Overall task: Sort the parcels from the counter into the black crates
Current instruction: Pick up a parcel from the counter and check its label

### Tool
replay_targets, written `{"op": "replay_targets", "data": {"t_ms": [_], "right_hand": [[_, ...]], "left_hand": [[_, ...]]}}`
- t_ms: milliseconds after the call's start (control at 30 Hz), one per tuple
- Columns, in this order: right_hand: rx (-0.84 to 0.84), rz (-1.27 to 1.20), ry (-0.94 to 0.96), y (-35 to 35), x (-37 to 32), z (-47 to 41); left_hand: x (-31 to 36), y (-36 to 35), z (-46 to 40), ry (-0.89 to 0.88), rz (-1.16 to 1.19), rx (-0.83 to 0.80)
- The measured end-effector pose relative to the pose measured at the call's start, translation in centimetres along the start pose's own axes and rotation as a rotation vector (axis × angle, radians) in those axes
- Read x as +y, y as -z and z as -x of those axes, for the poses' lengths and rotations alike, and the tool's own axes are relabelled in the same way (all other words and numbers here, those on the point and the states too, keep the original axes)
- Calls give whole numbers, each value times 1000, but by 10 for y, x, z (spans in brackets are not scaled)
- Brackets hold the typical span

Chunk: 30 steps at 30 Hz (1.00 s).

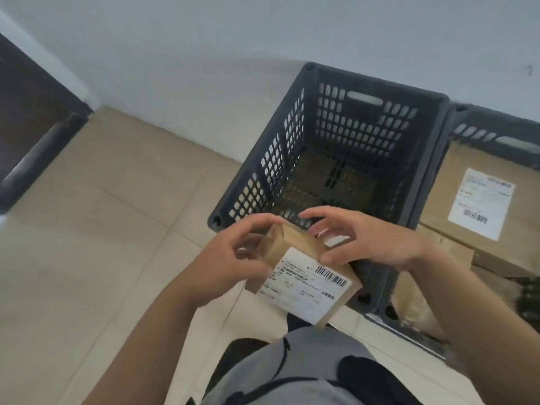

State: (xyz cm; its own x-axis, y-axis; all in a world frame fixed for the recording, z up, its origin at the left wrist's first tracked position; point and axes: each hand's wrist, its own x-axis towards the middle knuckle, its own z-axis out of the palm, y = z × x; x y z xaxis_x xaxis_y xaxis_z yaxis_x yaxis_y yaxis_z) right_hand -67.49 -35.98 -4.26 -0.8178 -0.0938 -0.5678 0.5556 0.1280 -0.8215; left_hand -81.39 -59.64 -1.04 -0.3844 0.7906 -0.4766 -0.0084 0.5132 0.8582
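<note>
You've got the small parcel (304,276) at frame center, just above the near rim of the empty black crate (336,159). Left hand (230,258) grips it; right hand (368,244) pinches w/ thumb, fingers spread. Loose right grip could let it tip & fall outside.

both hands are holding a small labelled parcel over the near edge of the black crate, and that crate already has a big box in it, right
Not quite. The head view shows the black crate under the small parcel with nothing in it; its slotted floor is bare. The big labelled box lies in the neighbouring crate to the right. The rest holds: the left hand and right hand hold the parcel over the crate's near edge.
</note>
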Motion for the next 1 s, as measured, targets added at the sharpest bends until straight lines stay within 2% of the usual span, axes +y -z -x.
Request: {"op": "replay_targets", "data": {"t_ms": [100, 200, 267, 367, 400, 467, 600, 733, 1000], "right_hand": [[-65, 100, 7, 20, -23, -24], [28, 158, 15, 39, -34, -41], [144, 188, -9, 50, -31, -52], [468, 168, -97, 55, -13, -70], [567, 148, -131, 52, -6, -76], [673, 120, -195, 40, 9, -89], [602, 194, -294, 0, 29, -121], [506, 192, -388, -28, 44, -165], [664, -135, -692, -27, 66, -219]], "left_hand": [[12, 15, -31, -5, 9, -44], [14, 29, -59, -3, 47, 7], [10, 39, -77, 47, 25, 164], [-4, 60, -97, 157, -98, 449], [-13, 68, -102, 197, -121, 490], [-33, 78, -112, 276, -154, 458], [-60, 76, -131, 322, -210, 353], [-79, 70, -141, 301, -279, 435], [-88, 69, -146, 261, -368, 526]]}}
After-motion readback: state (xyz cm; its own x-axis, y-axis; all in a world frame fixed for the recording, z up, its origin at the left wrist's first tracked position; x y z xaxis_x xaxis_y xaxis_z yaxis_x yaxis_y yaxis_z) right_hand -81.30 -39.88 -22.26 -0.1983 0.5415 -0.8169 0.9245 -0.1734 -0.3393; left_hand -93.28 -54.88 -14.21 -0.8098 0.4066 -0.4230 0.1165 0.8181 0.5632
